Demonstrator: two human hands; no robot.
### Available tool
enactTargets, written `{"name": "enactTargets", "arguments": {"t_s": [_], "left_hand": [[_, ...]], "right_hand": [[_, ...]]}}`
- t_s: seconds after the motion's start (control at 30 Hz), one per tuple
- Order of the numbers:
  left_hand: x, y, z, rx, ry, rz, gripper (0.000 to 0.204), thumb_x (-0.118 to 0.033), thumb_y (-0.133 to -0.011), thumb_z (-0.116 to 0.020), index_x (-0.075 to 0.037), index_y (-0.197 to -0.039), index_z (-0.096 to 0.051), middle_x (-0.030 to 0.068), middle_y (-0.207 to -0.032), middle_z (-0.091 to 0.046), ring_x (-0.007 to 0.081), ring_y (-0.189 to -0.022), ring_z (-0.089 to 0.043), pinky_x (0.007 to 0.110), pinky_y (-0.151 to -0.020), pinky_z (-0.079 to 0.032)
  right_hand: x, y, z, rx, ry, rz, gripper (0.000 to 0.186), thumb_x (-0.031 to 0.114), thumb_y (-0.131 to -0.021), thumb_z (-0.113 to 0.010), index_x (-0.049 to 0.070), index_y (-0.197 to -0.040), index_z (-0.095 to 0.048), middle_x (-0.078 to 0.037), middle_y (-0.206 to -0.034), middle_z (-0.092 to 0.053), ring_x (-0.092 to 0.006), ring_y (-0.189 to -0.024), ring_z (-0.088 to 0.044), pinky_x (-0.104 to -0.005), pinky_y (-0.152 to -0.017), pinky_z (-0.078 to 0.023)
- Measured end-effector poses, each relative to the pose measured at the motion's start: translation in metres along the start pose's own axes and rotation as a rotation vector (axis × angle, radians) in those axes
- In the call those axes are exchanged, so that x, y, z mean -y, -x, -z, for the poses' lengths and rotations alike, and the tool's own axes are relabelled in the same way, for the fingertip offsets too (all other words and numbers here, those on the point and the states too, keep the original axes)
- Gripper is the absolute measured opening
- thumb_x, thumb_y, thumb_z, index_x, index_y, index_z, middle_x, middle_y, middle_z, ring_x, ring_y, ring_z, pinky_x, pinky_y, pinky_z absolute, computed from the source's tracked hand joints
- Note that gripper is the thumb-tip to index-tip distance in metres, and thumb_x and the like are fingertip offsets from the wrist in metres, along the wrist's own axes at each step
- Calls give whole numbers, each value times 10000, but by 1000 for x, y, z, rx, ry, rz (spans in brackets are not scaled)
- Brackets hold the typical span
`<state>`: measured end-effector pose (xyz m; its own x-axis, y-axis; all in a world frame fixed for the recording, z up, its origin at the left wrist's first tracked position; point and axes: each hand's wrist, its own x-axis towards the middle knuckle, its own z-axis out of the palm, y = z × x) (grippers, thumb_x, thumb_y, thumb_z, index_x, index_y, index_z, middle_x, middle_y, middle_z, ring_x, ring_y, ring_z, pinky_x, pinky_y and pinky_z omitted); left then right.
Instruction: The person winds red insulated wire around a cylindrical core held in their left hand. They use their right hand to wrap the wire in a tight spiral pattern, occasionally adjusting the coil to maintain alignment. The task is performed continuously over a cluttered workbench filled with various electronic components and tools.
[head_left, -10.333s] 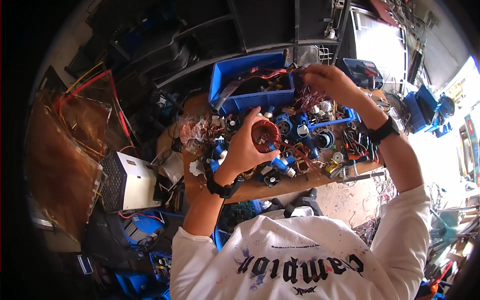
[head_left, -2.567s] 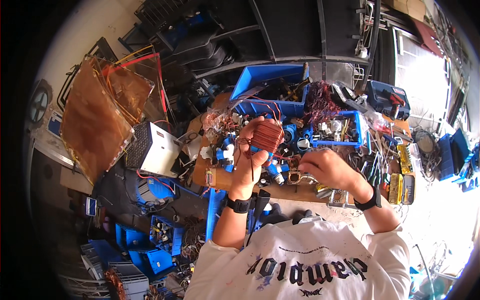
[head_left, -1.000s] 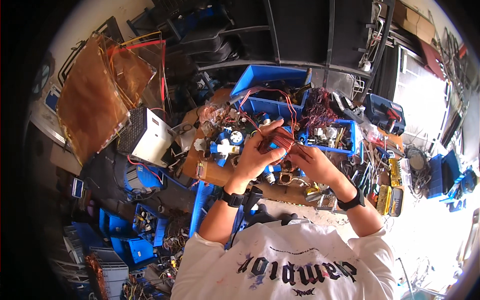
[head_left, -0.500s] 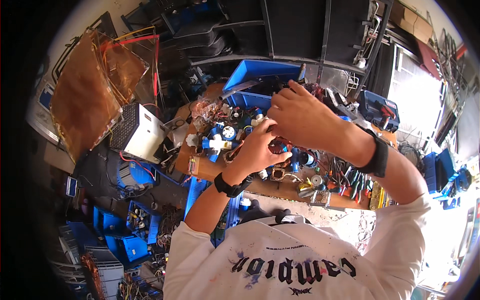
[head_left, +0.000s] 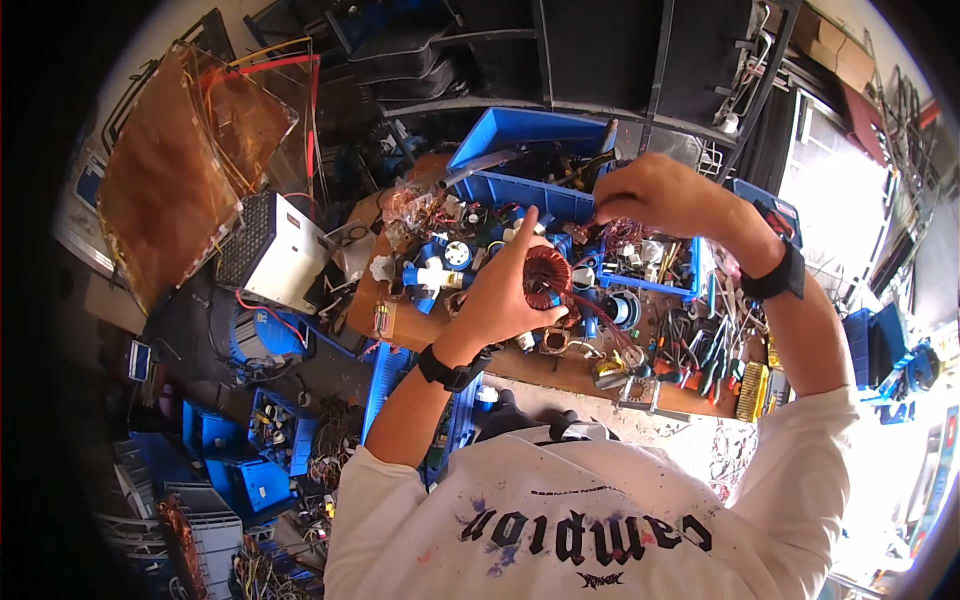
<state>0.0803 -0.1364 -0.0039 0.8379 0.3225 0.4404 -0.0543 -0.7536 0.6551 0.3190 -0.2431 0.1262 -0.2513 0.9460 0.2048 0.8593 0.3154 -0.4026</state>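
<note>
My left hand [head_left: 497,298] is wrapped round a ring-shaped coil [head_left: 549,276] wound with red copper wire, held above the bench. Its thumb presses near the lower edge of the ring, and one finger points up past it. Red wire leads [head_left: 603,318] trail from the coil toward the lower right. Higher and to the right, my right hand [head_left: 660,192] is raised apart from the coil with its fingers curled together. Any thin wire between those fingertips is too small to make out.
Blue and white plug connectors [head_left: 433,273] crowd the wooden bench [head_left: 420,328]. A blue bin [head_left: 500,187] stands behind, and a blue tray [head_left: 650,288] of small parts lies to the right. Pliers and screwdrivers [head_left: 715,360] lie near the front right, beside a yellow brush [head_left: 753,390].
My right hand has moved right, away from the left hand, uncovering the coil and the tray of parts. The left hand stays around the coil, its index finger now raised.
</note>
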Motion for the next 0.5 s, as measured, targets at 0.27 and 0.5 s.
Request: {"name": "enactTargets", "arguments": {"t_s": [0.27,0.5], "left_hand": [[8,0,3,-14,194,111,1277,-170,-669,-883,-51,-1579,6,128,-1254,-581,240,-1125,-609,342,-1025,-468],[15,8,3,48,383,208,1193,-173,-647,-903,9,-1542,-135,127,-1142,-634,239,-1110,-622,356,-996,-475]], "right_hand": [[-57,25,6,-192,-267,-157,182,181,-930,-664,5,-973,-680,-41,-765,-663,-126,-715,-617,-296,-665,-482],[-84,31,-18,-229,-343,-289,238,242,-935,-650,7,-968,-673,-46,-740,-617,-124,-688,-556,-314,-632,-460]]}}
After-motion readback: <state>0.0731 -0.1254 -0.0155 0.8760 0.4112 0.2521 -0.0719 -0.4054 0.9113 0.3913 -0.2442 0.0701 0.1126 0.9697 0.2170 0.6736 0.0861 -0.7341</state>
